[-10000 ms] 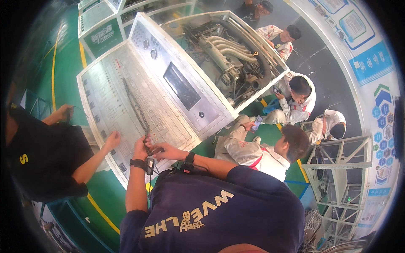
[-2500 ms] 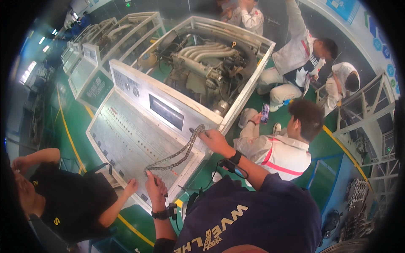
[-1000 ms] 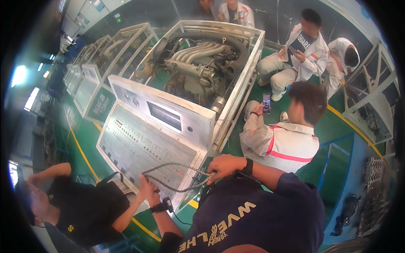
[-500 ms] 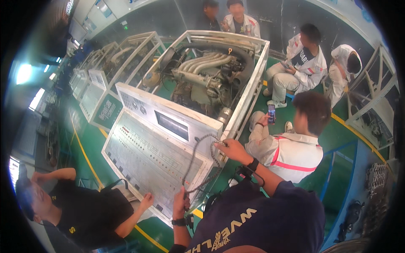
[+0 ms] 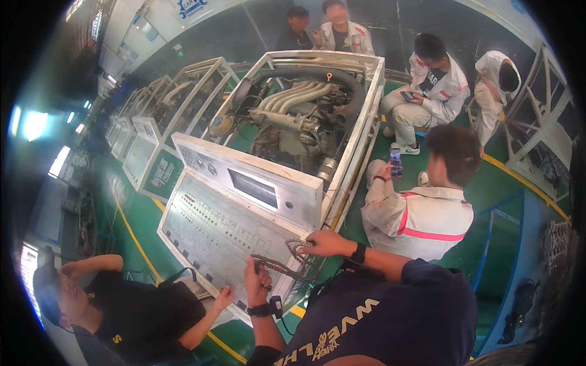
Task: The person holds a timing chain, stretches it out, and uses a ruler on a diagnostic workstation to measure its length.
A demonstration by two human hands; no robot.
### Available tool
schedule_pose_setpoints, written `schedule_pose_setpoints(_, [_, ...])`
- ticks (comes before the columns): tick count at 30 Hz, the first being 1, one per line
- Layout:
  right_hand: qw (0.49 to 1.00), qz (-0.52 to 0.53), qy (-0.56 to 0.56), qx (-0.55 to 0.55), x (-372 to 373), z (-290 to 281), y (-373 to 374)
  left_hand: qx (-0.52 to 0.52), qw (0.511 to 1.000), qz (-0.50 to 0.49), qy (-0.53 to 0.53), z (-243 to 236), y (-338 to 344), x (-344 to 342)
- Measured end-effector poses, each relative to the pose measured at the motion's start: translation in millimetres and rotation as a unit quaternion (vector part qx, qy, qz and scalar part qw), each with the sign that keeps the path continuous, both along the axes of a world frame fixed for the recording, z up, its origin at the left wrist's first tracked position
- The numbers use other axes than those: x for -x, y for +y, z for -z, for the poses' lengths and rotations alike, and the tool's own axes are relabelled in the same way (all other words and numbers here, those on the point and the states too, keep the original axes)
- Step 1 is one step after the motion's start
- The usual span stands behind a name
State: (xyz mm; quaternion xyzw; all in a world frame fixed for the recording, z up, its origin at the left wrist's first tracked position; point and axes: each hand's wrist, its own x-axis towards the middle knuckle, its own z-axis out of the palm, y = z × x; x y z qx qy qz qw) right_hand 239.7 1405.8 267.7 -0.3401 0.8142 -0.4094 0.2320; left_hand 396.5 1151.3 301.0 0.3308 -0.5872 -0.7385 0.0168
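Note:
A thin, dark braided cord (image 5: 278,266) runs in loops between my two hands, over the lower right corner of a sloped control panel (image 5: 204,207). My left hand (image 5: 256,282) is closed round one end of it, near the panel's front edge. Farther right and a little farther off, my right hand (image 5: 328,243) pinches a bunched loop of the same cord. Some strands sag between the hands, and their exact path is hard to make out. Each wrist wears a dark band.
Behind the panel, an engine (image 5: 293,116) sits in a white metal frame (image 5: 360,122). At left, a person in black (image 5: 146,311) rests a hand by the panel's edge. A seated person (image 5: 430,213) at right holds a phone (image 5: 395,163). Several people sit farther back.
The cord's wide loop has been drawn in and bunched. My right hand has come lower, and my left hand has shifted slightly left. The view has tilted a little.

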Motion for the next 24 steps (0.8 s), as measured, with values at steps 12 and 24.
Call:
schedule_pose_setpoints(12, [0.995,-0.094,-0.007,0.021,10,17,21,-0.180,0.967,-0.177,-0.042,64,-42,-50])
schedule_pose_setpoints(24, [0.966,-0.153,0.016,-0.209,-2,48,13,-0.136,0.977,-0.151,-0.060,113,-43,-109])
